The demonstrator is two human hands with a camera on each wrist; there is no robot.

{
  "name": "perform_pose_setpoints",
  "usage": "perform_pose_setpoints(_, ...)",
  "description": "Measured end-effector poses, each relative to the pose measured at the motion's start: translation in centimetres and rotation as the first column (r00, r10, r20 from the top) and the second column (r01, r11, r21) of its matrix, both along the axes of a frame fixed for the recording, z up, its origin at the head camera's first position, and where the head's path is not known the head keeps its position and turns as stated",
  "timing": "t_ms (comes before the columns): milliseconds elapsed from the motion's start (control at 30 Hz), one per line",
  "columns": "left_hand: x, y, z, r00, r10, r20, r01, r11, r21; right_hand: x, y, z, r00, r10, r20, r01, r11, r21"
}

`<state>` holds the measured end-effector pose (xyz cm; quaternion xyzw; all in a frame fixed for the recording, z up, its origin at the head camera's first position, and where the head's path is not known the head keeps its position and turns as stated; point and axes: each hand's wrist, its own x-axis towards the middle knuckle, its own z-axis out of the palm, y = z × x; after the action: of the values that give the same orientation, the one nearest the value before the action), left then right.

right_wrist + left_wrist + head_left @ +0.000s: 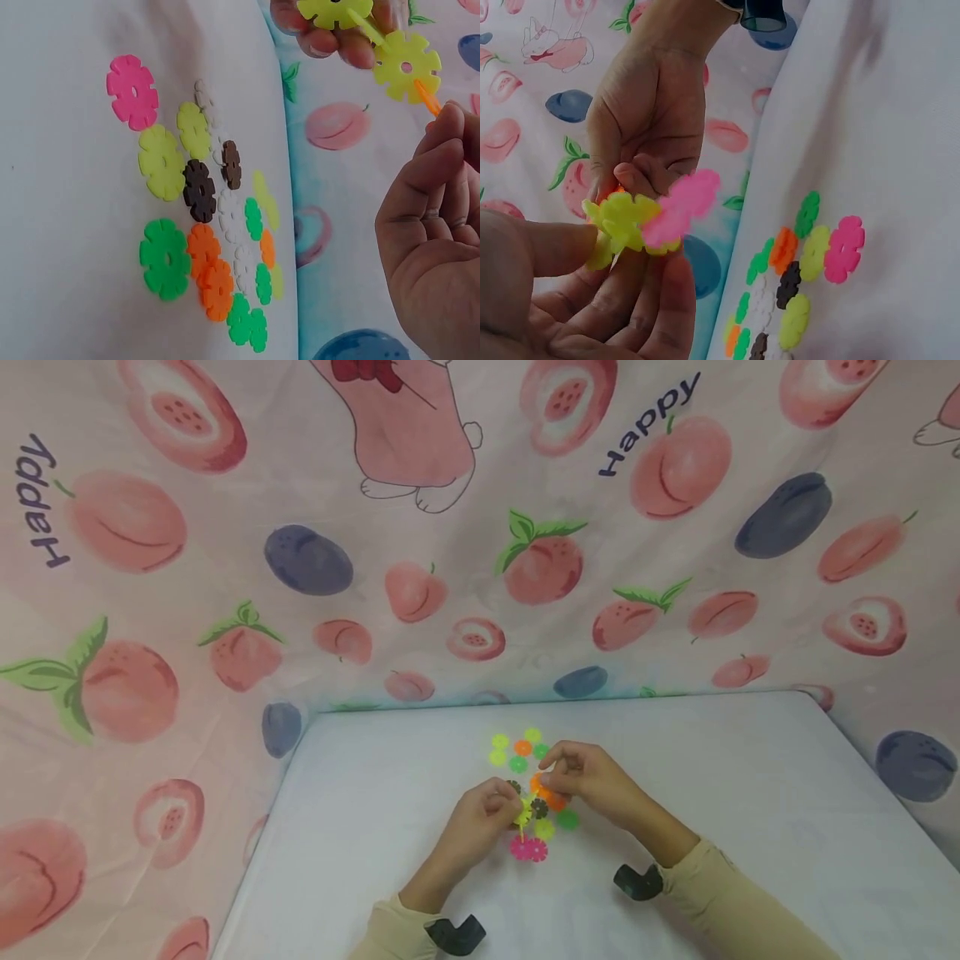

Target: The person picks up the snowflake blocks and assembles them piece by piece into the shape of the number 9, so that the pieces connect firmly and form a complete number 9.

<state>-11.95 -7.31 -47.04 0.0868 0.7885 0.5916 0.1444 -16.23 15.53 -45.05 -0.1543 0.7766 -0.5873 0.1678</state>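
My left hand [476, 822] pinches a cluster of joined yellow notched discs [622, 221] between thumb and fingers. A pink piece [682, 206] juts from this cluster in the left wrist view. Facing it, my right hand [596, 785] has its fingertips on an orange disc [427, 97], whose edge meets the slot of a yellow disc [390, 76]. The right fingertips cover most of that orange disc. Both hands are held above the loose discs, close together.
Loose flower-shaped discs lie on the white table [360, 827]: pink [133, 91], green [165, 259], orange [217, 289], dark brown [199, 191], yellow and white ones. A fruit-print cloth [465, 543] hangs behind the table's back edge.
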Motion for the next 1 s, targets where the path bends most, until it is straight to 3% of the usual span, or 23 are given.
perform_pose_setpoints(333, 0.0, 0.1, -0.5, 0.999, -0.01, 0.042, 0.007, 0.998, 0.063, 0.1, -0.9, -0.5, 0.999, -0.031, 0.015, 0.03, 0.999, 0.026)
perform_pose_setpoints(500, -0.1, -0.2, -0.4, 0.997, 0.006, 0.078, -0.011, 0.998, 0.065, -0.6, -0.6, -1.1, 0.995, -0.1, -0.01, 0.1, 0.988, 0.117)
perform_pose_setpoints(700, -0.1, -0.5, -0.2, 0.992, 0.038, 0.117, -0.047, 0.996, 0.078, -1.7, 0.8, -2.3, 0.981, -0.147, -0.128, 0.18, 0.934, 0.308)
perform_pose_setpoints(1000, -0.1, -0.6, -0.9, 0.989, 0.006, 0.145, -0.022, 0.993, 0.112, -2.7, 2.2, -4.4, 0.977, -0.034, -0.209, 0.135, 0.862, 0.489)
